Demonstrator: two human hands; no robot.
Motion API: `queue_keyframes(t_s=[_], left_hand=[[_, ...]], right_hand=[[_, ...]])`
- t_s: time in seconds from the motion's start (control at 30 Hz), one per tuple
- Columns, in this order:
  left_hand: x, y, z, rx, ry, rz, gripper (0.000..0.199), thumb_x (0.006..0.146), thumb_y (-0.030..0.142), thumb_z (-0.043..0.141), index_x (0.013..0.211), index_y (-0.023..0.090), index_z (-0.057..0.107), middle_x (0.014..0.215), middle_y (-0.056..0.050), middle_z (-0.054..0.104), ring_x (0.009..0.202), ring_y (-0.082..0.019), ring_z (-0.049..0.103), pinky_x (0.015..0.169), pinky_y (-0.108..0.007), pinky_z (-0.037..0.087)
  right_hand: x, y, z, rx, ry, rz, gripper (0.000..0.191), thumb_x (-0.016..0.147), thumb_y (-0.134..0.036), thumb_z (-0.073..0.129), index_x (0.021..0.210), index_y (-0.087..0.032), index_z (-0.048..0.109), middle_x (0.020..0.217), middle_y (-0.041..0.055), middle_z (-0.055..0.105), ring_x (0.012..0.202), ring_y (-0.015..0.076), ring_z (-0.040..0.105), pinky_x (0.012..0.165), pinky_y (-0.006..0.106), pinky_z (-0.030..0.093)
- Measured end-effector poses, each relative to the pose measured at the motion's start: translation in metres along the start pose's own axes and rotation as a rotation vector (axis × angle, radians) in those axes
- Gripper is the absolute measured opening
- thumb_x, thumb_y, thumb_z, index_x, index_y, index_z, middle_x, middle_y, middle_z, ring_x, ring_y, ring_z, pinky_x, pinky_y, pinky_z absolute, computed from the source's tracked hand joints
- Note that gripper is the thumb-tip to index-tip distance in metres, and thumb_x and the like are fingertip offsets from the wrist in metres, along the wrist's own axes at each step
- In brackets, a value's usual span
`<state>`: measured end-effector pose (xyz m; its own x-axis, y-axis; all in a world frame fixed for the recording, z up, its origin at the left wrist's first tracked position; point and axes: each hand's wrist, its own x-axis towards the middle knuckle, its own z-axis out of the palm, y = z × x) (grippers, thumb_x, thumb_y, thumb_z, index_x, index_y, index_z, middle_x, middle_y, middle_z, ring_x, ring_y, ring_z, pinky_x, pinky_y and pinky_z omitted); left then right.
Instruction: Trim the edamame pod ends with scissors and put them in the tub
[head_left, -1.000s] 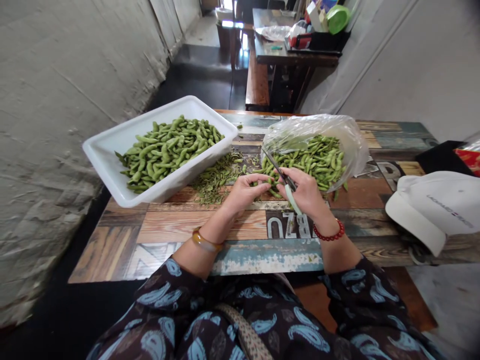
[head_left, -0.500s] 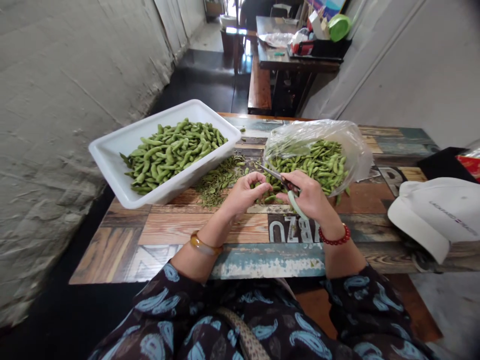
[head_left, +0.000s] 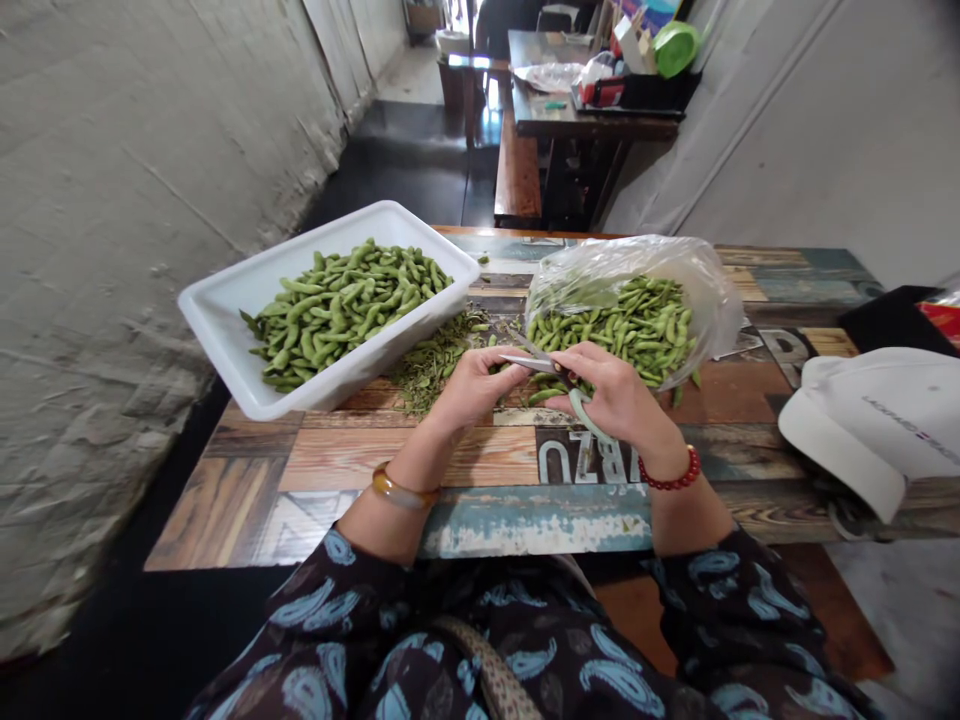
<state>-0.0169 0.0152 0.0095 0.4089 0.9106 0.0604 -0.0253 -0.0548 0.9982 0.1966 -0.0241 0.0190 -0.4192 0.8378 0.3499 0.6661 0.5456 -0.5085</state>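
Observation:
My right hand [head_left: 611, 390] grips scissors [head_left: 582, 412] with pale green handles, their blades spread apart and pointing left. Close to the blade tips, my left hand [head_left: 480, 388] is closed in a pinch; whatever lies between its fingertips is hidden or too small to name. Just beyond my hands, green edamame pods [head_left: 645, 330] spill from a clear plastic bag [head_left: 705, 270]. To the left, a white plastic tub [head_left: 225, 310] contains a heap of pods [head_left: 352, 305]. Stems and trimmed bits [head_left: 431, 370] lie between the tub and the bag.
A white cap [head_left: 877, 420] rests on the right of the patchwork-patterned table [head_left: 360, 455], near a black box [head_left: 885, 318]. Rough wall [head_left: 150, 200] runs along the left. Farther off stand a bench [head_left: 517, 175] and another table [head_left: 551, 115] with items on it.
My hands have come closer together. The scissors' blades have opened wider and moved left, so they now reach my left fingertips. Tub and bag stay in place.

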Motion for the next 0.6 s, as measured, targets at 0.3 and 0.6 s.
queue_keyframes(t_s=[0.3,0.6], left_hand=[[-0.0008,0.0073,-0.0026,0.066,-0.067,-0.016,0.025,0.080,0.036,0.069,0.091,0.015,0.080,0.075,-0.005,0.071,0.066,-0.013,0.057,0.056,-0.021,0.040],[0.0006,0.0009,-0.0044,0.072,-0.072,-0.016,0.024,0.081,0.034,0.068,0.092,0.016,0.079,0.079,-0.004,0.072,0.065,-0.012,0.056,0.056,-0.020,0.039]], right_hand=[[0.0004,0.0010,-0.0004,0.093,-0.003,-0.030,0.045,0.084,-0.033,0.073,0.127,-0.024,0.062,0.106,0.0083,0.065,0.094,0.0244,0.063,0.083,0.038,0.053],[0.0000,0.0003,-0.0012,0.066,-0.017,-0.030,0.048,0.084,-0.033,0.074,0.128,-0.022,0.061,0.109,0.0099,0.064,0.097,0.0248,0.063,0.086,0.039,0.053]])
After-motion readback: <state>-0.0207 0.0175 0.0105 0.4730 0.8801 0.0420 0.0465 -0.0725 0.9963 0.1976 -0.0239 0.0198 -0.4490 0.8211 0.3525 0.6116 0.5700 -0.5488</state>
